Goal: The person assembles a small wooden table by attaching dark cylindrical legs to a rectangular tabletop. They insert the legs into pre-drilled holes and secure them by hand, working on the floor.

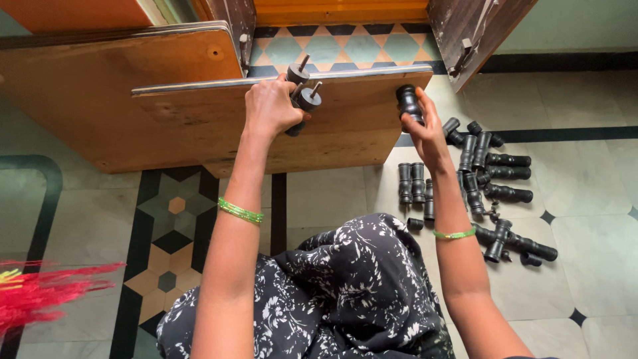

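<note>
Head view: the left hand [269,106] has its fingers wrapped around what look like two or three black turned pegs with metal pins [302,93], held against the wooden board [199,119]. The right hand [425,129] grips one black turned leg [409,103] at the board's right edge, with more black legs [492,179] lying on the tiled floor [585,199] just beside it.

Black turned leg [410,103] upright at plywood board's [219,126] corner, two bolted legs [300,93] mid-board

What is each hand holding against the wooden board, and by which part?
The left hand grips a cluster of black pegs with metal pins by their bodies. The right hand holds one black ribbed leg around its lower part, at the board edge.
</note>
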